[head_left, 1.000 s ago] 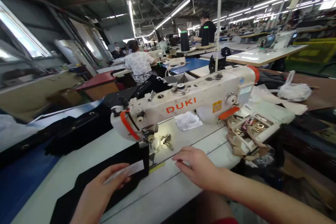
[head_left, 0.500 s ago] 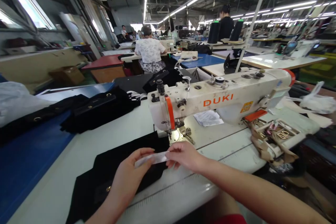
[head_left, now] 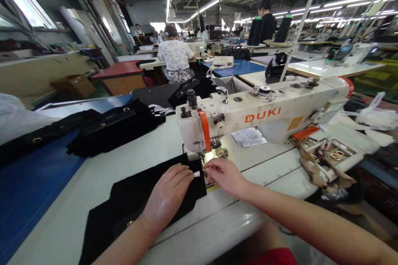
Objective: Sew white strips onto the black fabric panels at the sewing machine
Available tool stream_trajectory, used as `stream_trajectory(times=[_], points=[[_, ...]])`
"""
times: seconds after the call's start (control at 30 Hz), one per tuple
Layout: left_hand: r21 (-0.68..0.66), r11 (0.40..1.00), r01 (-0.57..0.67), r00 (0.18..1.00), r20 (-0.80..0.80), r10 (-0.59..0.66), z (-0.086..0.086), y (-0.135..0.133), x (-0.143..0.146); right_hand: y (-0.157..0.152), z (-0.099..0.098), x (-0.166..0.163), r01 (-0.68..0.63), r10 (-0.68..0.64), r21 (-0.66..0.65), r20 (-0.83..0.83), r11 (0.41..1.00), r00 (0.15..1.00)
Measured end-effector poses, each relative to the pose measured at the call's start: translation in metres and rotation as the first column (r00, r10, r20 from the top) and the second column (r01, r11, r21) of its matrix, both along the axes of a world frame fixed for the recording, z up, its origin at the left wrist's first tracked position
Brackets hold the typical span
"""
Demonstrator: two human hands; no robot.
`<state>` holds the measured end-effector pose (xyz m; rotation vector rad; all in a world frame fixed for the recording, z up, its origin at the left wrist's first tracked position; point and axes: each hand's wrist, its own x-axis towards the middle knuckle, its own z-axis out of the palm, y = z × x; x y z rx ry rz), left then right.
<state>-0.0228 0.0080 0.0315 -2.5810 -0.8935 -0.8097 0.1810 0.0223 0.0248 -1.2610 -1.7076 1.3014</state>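
Note:
Black fabric (head_left: 124,192) lies flat on the sewing machine's bed, its right edge close to the presser foot. My left hand (head_left: 171,194) rests over it, back up, fingers together on a white strip; only the strip's short end (head_left: 197,174) pokes out past the fingertips. My right hand (head_left: 225,176) is closed in a pinch just right of that end, in front of the needle area. Whatever its fingertips hold is hidden. The white sewing machine (head_left: 261,109) with an orange lever (head_left: 204,130) stands right behind both hands.
A stack of white labels (head_left: 248,136) lies under the machine arm. A tray (head_left: 337,155) with metal buckles and tan straps is at the right. Black pieces with eyelets (head_left: 113,126) are piled at the left, beside a blue surface (head_left: 37,174). A seated person (head_left: 177,56) works ahead.
My left hand has turned palm down and moved right, covering most of the white strip that was stretched between both hands. My right fingers have come off the strip's visible end.

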Motion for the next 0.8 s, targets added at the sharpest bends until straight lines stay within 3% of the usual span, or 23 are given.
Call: stream_trajectory(times=[0.03, 0.1, 0.17, 0.23, 0.4, 0.8], points=[[-0.003, 1.0, -0.009, 1.0, 0.011, 0.009, -0.003, 0.003, 0.0, -0.004, -0.001, 0.004, -0.016, -0.008, 0.205, 0.116, 0.979, 0.993], [-0.028, 1.0, -0.009, 1.0, 0.016, 0.009, -0.009, 0.008, 0.003, -0.014, -0.005, 0.01, -0.174, 0.006, 0.51, 0.314, 0.842, 0.949], [-0.083, 0.997, -0.003, 1.0, 0.011, 0.003, -0.015, 0.01, 0.006, -0.023, -0.009, 0.015, -0.368, 0.038, 0.614, 0.482, 0.698, 0.875], [-0.145, 0.989, -0.01, 1.0, -0.005, 0.009, -0.019, 0.01, 0.008, -0.028, -0.013, 0.017, -0.471, 0.039, 0.62, 0.579, 0.627, 0.814], [-0.141, 0.99, -0.013, 0.998, -0.059, 0.004, -0.02, 0.009, 0.008, -0.029, -0.018, 0.017, -0.51, 0.018, 0.618, 0.626, 0.599, 0.779], [-0.114, 0.993, -0.018, 0.99, -0.138, 0.002, -0.024, 0.004, 0.004, -0.029, -0.016, 0.018, -0.499, 0.026, 0.622, 0.61, 0.604, 0.792]])
